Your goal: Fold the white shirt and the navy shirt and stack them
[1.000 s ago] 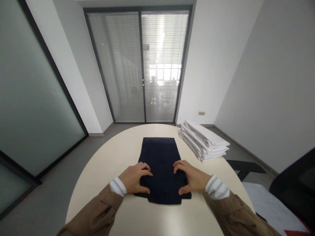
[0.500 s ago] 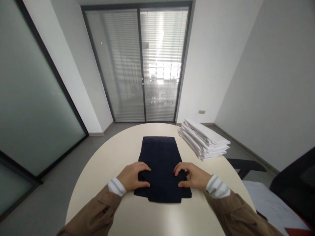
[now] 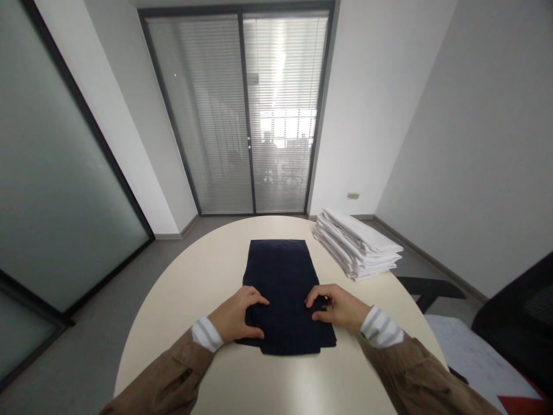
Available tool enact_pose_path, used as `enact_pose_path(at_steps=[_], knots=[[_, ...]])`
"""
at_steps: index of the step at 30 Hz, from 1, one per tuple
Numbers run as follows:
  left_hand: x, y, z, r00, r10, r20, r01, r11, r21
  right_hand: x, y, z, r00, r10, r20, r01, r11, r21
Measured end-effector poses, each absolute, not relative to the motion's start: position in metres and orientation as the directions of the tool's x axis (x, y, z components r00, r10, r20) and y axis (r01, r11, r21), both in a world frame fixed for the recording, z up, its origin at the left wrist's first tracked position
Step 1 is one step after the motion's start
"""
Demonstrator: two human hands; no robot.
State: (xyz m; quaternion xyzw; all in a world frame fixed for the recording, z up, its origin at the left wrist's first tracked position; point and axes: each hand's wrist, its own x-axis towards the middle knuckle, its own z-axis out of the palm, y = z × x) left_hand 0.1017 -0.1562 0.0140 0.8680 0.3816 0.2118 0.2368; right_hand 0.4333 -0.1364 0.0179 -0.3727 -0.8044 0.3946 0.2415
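Note:
A dark navy folded cloth (image 3: 283, 294) lies flat on the round cream table (image 3: 173, 300), with narrower edges sticking out at its near end. My left hand (image 3: 242, 314) rests on the cloth's left edge, thumb and fingers spread apart over the fabric. On the right edge sits my right hand (image 3: 337, 308), its fingers curved and its thumb apart from them, touching the cloth. Neither hand visibly pinches the fabric. The undersides of both hands are hidden.
A stack of folded white cloths (image 3: 358, 245) stands at the table's back right. Beyond the right edge are a black chair (image 3: 518, 311) and a seat with white sheets (image 3: 466, 357) and something red. Glass doors with blinds are behind the table.
My left hand has shifted slightly right and inward over the cloth. The right thumb has moved up a little, closer to the fingers. The cloth's near edge has shifted slightly.

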Motion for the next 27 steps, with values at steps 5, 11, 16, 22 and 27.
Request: enact_pose_path(at_steps=[5, 11, 16, 22, 27], knots=[[0.105, -0.161, 0.026, 0.619, 0.728, 0.295, 0.57, -0.674, 0.469, 0.428, -0.134, 0.023, -0.466, 0.838, 0.282, 0.163, 0.395, -0.904], [0.11, -0.162, 0.026, 0.576, 0.704, 0.416, 0.633, -0.706, 0.318, 0.425, -0.13, 0.024, -0.234, 0.903, 0.361, -0.036, 0.363, -0.931], [0.11, -0.16, 0.022, 0.602, 0.687, 0.408, 0.667, -0.713, 0.216, 0.425, -0.128, 0.023, -0.214, 0.93, 0.3, -0.038, 0.299, -0.953], [0.106, -0.155, 0.02, 0.532, 0.73, 0.43, 0.73, -0.652, 0.203, 0.433, -0.129, 0.02, -0.407, 0.879, 0.248, 0.07, 0.301, -0.951], [0.102, -0.155, 0.023, 0.184, 0.897, 0.403, 0.892, -0.325, 0.314, 0.439, -0.131, 0.018, -0.502, 0.842, 0.196, 0.241, 0.354, -0.904]])
